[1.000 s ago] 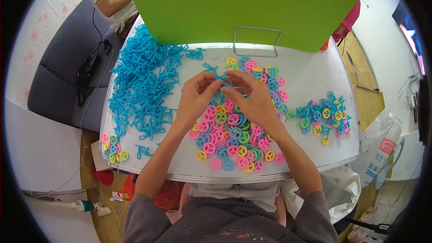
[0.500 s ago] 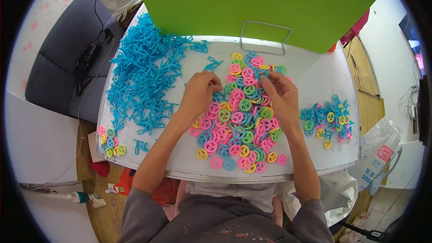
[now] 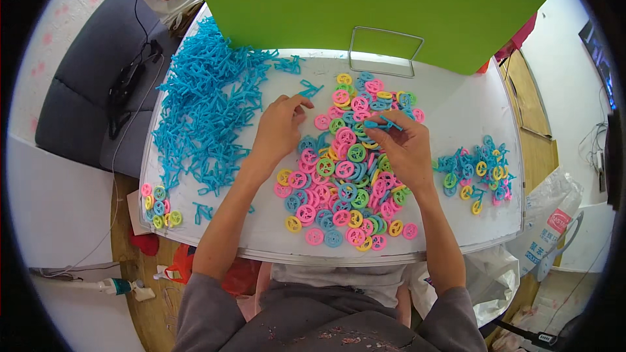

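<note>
- The blue plastic piece [image 3: 385,123] was above the right part of the wheel pile [image 3: 344,199], pinched between thumb and fingers of the right hand [image 3: 409,146].
- Half a second before, we saw that piece held a little higher in the view; a full second before, both hands had met over the pile, and now they were well apart.
- The left hand [image 3: 277,127] had drawn back leftward off the wheels, its fingers half curled and loosely parted, just beside a loose blue piece [image 3: 310,88].
- Beneath lay a white desk [image 3: 450,114] with a curved near edge, a blue heap [image 3: 212,101] on its left and a joined cluster [image 3: 482,169] of blue parts and wheels on its right.
- Beyond, we had a green board [image 3: 372,6], a wire stand [image 3: 388,33] before it, a dark sofa [image 3: 72,91] and a person in white [image 3: 173,10] at the left.
- We counted one piece in the right hand, one board, one stand and roughly ten corner wheels [image 3: 158,207]; the pile, heap and cluster overlapped too much for us to count.
</note>
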{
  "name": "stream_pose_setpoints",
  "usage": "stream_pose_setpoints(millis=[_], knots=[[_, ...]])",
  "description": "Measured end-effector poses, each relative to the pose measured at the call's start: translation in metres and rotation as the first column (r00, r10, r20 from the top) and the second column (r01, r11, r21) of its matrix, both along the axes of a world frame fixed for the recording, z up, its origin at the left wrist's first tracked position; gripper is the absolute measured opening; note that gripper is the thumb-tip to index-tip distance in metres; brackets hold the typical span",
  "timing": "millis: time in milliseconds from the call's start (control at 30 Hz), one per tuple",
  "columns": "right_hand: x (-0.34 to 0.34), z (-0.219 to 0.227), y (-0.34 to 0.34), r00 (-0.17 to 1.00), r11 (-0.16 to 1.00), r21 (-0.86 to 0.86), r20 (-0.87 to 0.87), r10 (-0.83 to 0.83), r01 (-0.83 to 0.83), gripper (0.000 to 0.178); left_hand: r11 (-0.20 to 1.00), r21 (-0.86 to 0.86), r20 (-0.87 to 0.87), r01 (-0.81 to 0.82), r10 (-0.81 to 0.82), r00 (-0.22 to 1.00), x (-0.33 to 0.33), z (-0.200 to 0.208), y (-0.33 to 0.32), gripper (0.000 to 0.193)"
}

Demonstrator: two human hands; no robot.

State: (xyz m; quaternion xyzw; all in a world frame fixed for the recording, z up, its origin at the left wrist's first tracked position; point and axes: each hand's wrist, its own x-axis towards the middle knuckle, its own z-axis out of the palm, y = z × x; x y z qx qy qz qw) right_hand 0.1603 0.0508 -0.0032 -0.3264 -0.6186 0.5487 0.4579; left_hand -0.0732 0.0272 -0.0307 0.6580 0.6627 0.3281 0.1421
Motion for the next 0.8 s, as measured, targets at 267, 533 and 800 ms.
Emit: stream_pose_setpoints(millis=[267,533,800], knots=[[-0.002,0.007,-0.003,0.982,0.999,-0.034,0.19,-0.024,0.031,0.018,0.992,0.125,-0.061,0.007,0.001,0.998,0.024,-0.007,0.002,0.012],[0.0,0.009,-0.005,0.97,0.999,-0.026,0.239,-0.038,0.045,0.016,0.995,0.089,0.356,-0.043,0.009,0.934,0.019,0.018,-0.007,0.006],[0.001,0.003,-0.004,0.972,0.999,-0.028,0.234,-0.009,0.016,0.015,0.981,-0.055,0.777,0.187,-0.075,0.625,0.046,0.037,-0.026,0.01]])
